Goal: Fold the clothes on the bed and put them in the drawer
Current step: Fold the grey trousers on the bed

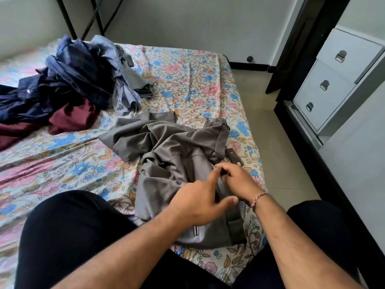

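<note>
Crumpled grey trousers [177, 155] lie on the floral-sheeted bed [62, 163], long axis running from the person's lap toward the far wall, waistband nearest; left hand [200, 203] loose-fingered above them, right hand [239, 180] pinching waistband fabric.

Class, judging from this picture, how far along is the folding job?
Done: nothing visibly folded. In hand: both hands, left and right, work on grey trousers, still crumpled. Left: the pile on the bed, and the drawers, all shut.
</note>
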The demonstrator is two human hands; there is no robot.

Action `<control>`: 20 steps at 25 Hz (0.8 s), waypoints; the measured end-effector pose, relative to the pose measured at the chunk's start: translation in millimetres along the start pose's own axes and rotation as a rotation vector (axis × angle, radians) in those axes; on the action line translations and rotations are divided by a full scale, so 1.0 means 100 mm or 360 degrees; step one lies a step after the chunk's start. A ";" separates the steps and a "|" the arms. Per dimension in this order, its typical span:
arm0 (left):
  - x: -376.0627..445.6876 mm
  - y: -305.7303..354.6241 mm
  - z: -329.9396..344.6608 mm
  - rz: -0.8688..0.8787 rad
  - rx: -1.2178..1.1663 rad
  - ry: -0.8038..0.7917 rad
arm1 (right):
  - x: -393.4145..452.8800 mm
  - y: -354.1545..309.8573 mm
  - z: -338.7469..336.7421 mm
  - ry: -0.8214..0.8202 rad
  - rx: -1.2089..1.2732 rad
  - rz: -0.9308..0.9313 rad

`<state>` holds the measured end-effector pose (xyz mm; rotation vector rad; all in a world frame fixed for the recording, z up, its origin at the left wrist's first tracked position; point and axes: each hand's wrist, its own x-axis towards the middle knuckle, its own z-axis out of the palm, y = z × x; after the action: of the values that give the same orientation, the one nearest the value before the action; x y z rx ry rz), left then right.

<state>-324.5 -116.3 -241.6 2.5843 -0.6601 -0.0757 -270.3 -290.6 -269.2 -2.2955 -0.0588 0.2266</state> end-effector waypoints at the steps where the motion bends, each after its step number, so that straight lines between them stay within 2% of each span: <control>1: 0.04 -0.05 0.03 -0.0168 -0.0102 0.0123 | -0.01 -0.05 0.01 -0.0096 0.0235 -0.0080; 3: 0.15 -0.32 -0.07 -0.0524 -0.0517 0.0351 | -0.09 -0.18 -0.02 -0.0445 0.0865 -0.0151; 5: 0.18 -0.59 -0.22 -0.0804 -0.0833 0.0300 | -0.17 -0.29 -0.07 -0.0737 0.1229 -0.0197; 6: 0.17 -0.65 -0.24 -0.0861 -0.0847 0.0221 | -0.17 -0.31 -0.04 -0.0703 0.1229 -0.0179; 7: 0.15 -0.67 -0.23 -0.0877 -0.0740 0.0130 | -0.14 -0.32 0.01 -0.0538 0.1109 -0.0155; 9: 0.16 -0.69 -0.16 -0.0849 -0.0509 0.0120 | 0.02 -0.23 0.11 0.0103 0.0488 -0.0234; 10: 0.18 -0.70 -0.16 -0.0877 -0.0597 0.0179 | 0.13 -0.15 0.13 0.0397 0.0030 -0.0351; 11: 0.18 -0.70 -0.22 -0.0913 -0.0850 0.0237 | 0.26 -0.04 0.15 0.0573 -0.0397 -0.0469; 13: 0.17 -0.71 -0.41 -0.0907 -0.1349 0.0324 | 0.51 0.05 0.11 0.0696 -0.0888 -0.0538; 15: 0.09 -0.66 -0.67 -0.0814 -0.1682 0.0286 | 0.71 -0.04 0.07 0.0628 -0.1023 -0.0588; 16: 0.05 -0.66 -0.80 -0.0742 -0.1782 0.0265 | 0.79 -0.13 0.04 0.0521 -0.0967 -0.0671; 18: -0.02 -0.76 -1.06 -0.0644 -0.1879 0.0282 | 0.82 -0.31 -0.07 0.0123 -0.0594 -0.0760; 20: -0.11 -0.97 -1.35 -0.0523 -0.1656 0.0262 | 0.66 -0.48 -0.28 -0.0232 -0.0166 -0.0694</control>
<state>-269.4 22.3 -166.3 1.6293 -0.0578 -0.2365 -198.6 -270.8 -224.6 -2.2989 -0.6509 0.1649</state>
